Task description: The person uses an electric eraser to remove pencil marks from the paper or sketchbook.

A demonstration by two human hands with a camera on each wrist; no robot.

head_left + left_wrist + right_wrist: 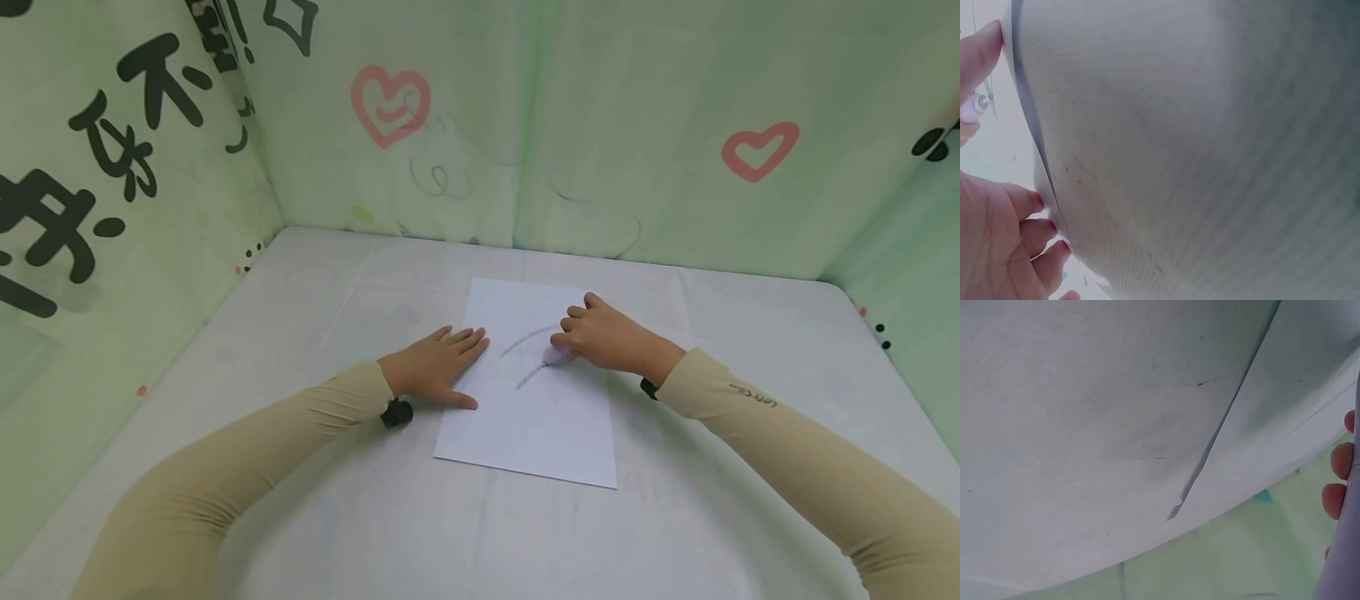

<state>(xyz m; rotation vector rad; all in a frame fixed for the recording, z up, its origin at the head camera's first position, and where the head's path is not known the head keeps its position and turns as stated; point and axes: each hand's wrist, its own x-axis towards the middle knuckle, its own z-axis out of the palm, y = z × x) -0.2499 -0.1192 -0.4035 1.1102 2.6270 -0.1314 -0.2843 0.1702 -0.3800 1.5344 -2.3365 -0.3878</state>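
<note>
A sheet of white paper [525, 433] lies on the table with two thin greyish strokes on it, one curved and one straight. My left hand [438, 367] rests on the paper's left edge, fingers straight and thumb spread toward me. Over the paper's right half, my right hand [611, 333] grips a pale purple pen [553, 356]. The pen's tip is at the upper end of the straight stroke. Seen from the right wrist, fingertips [1341, 460] curl round the lavender pen barrel [1342, 550]. The left wrist view also catches the pen's tip end [974, 107] beyond my thumb.
A white cloth [360, 517] covers the table. Pale green curtains [622, 125] with red hearts and dark characters stand along the back and sides. Dark wrist-worn devices sit at both cuffs, the left one [397, 413] close to the tabletop.
</note>
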